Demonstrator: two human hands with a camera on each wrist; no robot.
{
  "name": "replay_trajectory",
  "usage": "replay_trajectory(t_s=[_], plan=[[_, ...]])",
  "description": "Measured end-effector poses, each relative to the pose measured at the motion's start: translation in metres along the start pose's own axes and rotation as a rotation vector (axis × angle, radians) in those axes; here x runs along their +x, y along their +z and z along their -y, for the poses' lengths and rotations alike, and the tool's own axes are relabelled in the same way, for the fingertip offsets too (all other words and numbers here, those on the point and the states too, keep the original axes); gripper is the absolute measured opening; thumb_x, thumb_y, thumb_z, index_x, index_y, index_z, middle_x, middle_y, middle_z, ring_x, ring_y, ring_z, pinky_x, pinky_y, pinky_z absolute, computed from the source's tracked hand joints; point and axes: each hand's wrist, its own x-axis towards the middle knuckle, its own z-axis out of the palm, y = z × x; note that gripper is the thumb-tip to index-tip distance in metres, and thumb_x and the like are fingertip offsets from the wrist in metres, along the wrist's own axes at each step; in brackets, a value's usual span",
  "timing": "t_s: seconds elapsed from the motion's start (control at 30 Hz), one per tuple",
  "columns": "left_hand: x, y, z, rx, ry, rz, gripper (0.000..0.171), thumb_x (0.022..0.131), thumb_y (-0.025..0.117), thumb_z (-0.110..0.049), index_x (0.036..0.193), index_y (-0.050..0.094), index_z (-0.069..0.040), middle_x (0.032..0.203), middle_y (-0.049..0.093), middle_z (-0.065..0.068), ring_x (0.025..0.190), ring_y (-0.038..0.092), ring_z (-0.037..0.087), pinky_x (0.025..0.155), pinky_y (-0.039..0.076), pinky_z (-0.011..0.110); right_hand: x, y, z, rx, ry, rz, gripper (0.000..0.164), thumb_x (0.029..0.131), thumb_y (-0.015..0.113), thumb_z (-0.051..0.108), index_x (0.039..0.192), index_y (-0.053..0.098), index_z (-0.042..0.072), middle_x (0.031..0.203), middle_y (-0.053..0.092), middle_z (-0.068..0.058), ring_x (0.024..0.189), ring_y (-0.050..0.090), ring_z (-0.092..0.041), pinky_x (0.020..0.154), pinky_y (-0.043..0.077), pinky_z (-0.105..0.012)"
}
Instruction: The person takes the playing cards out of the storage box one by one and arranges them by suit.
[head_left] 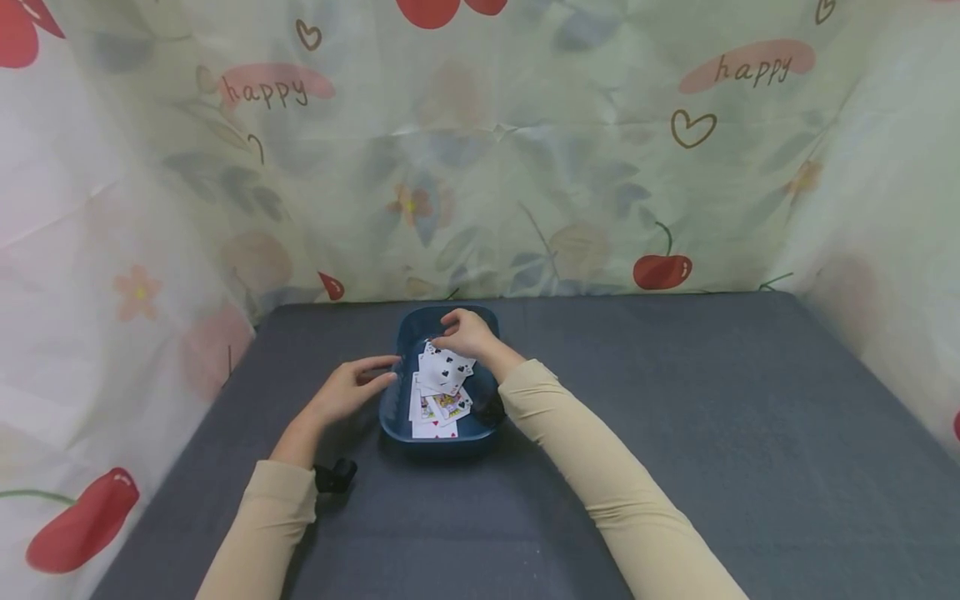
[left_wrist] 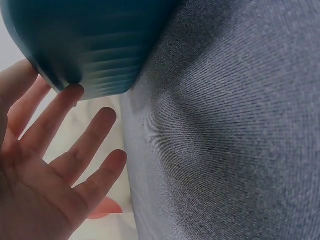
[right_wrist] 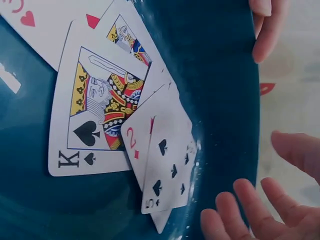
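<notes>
A dark blue plastic tray (head_left: pixel 388 417) holds a loose pile of playing cards. Among them the right wrist view shows a king of spades (right_wrist: pixel 95 135), a five of spades (right_wrist: pixel 167 165) on top and a two of diamonds (right_wrist: pixel 142 117) partly beneath it. My left hand (head_left: pixel 352 387) touches the tray's left edge with its fingertips, fingers spread and fairly straight. Over the far part of the tray is my right hand (head_left: pixel 468 335), its fingers loosely bent beside the cards and, in the right wrist view, nothing between them.
The tray stands on a grey cloth-covered table (head_left: pixel 675 417). A small black object (head_left: pixel 335 476) sits by the left wrist. Patterned curtains (head_left: pixel 495 167) with cherries and hearts close off the back and both sides.
</notes>
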Motion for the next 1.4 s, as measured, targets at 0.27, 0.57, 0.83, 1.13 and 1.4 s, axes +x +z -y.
replay_trajectory(t_s=[0.27, 0.57, 0.83, 1.13, 1.4], plan=[[0.0, 0.001, -0.001, -0.005, -0.032, 0.008, 0.043, 0.096, 0.052, -0.031, 0.136, 0.049, -0.016, 0.143, 0.044, 0.017, 0.125, 0.05, 0.039, 0.099, 0.043, 0.053, 0.125, 0.059, -0.114, -0.183, 0.064, -0.047, 0.064, 0.064, 0.084, 0.04, 0.118, 0.056, 0.018, 0.106, 0.064, -0.002, 0.092, 0.061, -0.017, 0.075, 0.051, -0.032], [0.001, 0.003, 0.002, -0.023, -0.033, 0.001, 0.043, 0.095, 0.052, -0.032, 0.136, 0.049, -0.016, 0.143, 0.044, 0.017, 0.125, 0.049, 0.039, 0.099, 0.043, 0.052, -0.01, 0.014, -0.001, -0.276, 0.146, 0.031, 0.064, 0.069, 0.081, 0.018, 0.123, 0.052, 0.003, 0.122, 0.057, -0.016, 0.11, 0.056, -0.028, 0.095, 0.046, -0.036], [0.0, 0.003, 0.002, -0.048, -0.027, 0.008, 0.044, 0.095, 0.052, -0.032, 0.136, 0.048, -0.016, 0.144, 0.044, 0.015, 0.127, 0.047, 0.039, 0.101, 0.041, 0.053, -0.021, 0.019, 0.0, -0.401, 0.134, -0.014, 0.066, 0.068, 0.082, 0.02, 0.124, 0.052, 0.004, 0.127, 0.053, -0.019, 0.122, 0.045, -0.034, 0.105, 0.038, -0.041], [0.002, 0.003, 0.003, -0.037, -0.014, -0.002, 0.045, 0.095, 0.052, -0.033, 0.135, 0.049, -0.014, 0.142, 0.045, 0.016, 0.126, 0.048, 0.039, 0.101, 0.042, 0.053, -0.019, 0.018, 0.0, -0.373, 0.132, -0.029, 0.071, 0.064, 0.085, 0.016, 0.125, 0.051, 0.003, 0.126, 0.057, -0.018, 0.121, 0.049, -0.034, 0.104, 0.04, -0.042], [0.0, 0.003, 0.002, -0.048, -0.031, 0.0, 0.045, 0.095, 0.053, -0.035, 0.135, 0.049, -0.016, 0.143, 0.045, 0.014, 0.127, 0.048, 0.039, 0.102, 0.041, 0.052, -0.02, 0.017, 0.0, -0.352, 0.145, -0.037, 0.073, 0.063, 0.085, 0.016, 0.126, 0.05, 0.003, 0.127, 0.056, -0.018, 0.122, 0.049, -0.036, 0.104, 0.04, -0.043]])
